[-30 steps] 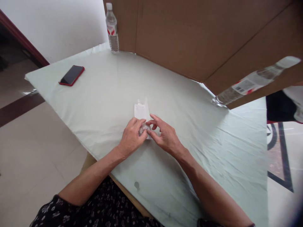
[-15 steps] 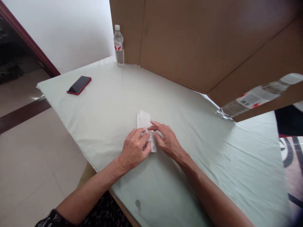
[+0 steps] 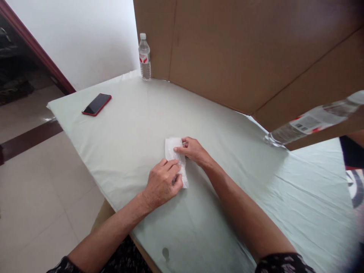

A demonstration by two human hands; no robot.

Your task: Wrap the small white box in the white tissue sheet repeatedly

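A narrow strip of folded white tissue lies on the pale green tablecloth, its lower part creased. My right hand pinches its upper right edge, with the thumb on top and the fingers curled at the side. Over its lower left part rests my left hand, fingers bent and pressed onto the tissue, thumb near the lower end. Part of the tissue is hidden under the left fingers.
A phone with a red edge lies at the left of the tablecloth. One water bottle stands at the back, another at the right. A tall cardboard panel rises behind. A person's arm shows at the far right.
My right hand has moved up and closed on the tissue's upper right edge. The upper part of the tissue now lies wider and flatter. My left hand stays nearly in place.
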